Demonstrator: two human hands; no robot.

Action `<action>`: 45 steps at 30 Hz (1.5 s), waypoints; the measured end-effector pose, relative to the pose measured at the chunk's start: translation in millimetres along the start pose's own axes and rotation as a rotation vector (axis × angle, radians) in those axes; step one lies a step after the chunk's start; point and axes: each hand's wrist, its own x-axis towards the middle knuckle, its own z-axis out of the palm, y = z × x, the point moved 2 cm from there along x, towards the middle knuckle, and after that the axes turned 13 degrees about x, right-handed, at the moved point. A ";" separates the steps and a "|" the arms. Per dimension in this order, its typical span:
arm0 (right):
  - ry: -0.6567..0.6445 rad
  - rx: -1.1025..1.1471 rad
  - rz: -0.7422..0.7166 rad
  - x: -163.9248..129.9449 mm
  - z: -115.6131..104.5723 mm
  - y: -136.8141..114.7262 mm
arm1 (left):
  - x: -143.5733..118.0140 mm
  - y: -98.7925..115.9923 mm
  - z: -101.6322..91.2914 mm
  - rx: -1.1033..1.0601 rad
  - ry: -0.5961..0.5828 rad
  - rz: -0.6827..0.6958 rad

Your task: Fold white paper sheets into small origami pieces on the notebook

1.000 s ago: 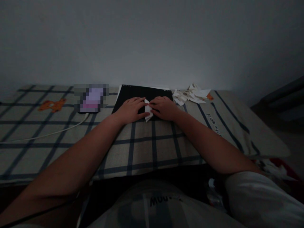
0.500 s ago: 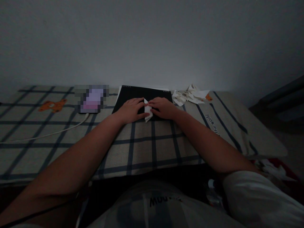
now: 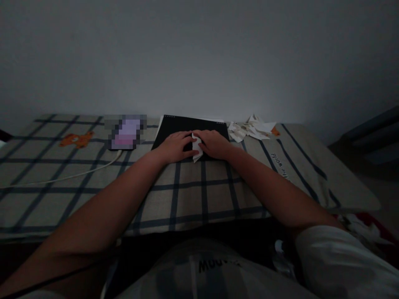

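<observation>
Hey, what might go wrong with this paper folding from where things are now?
The room is dim, so edges of the small white paper may be misaligned between the left hand and right hand. The paper overhangs the black pad onto the soft checked cloth, which may spoil a crease. The scrap paper pile nearby might get mixed in.

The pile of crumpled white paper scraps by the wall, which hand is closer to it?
Right. The right hand rests on the black board, just left of the pile of crumpled white paper scraps; the left hand lies farther left, beyond the small folded white paper.
</observation>
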 end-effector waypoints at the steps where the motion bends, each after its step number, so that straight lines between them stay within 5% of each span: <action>1: -0.003 -0.015 0.003 0.2 0.5 -0.8 | 0.0 0.2 -0.2 0.002 0.004 -0.002; 15: -0.022 -0.074 0.006 3.2 9.5 6.1 | -1.1 4.1 -5.2 0.023 -0.048 -0.041; 28: -0.032 -0.081 0.025 -13.0 -20.5 -5.1 | -1.2 3.9 -5.8 0.007 -0.039 -0.049; 39: 0.037 0.004 -0.021 -12.6 -10.3 9.8 | -4.6 8.0 -0.2 0.074 0.113 -0.080; 45: 0.007 0.070 -0.014 -8.5 -9.5 11.8 | -2.7 12.7 -6.1 0.063 0.034 -0.068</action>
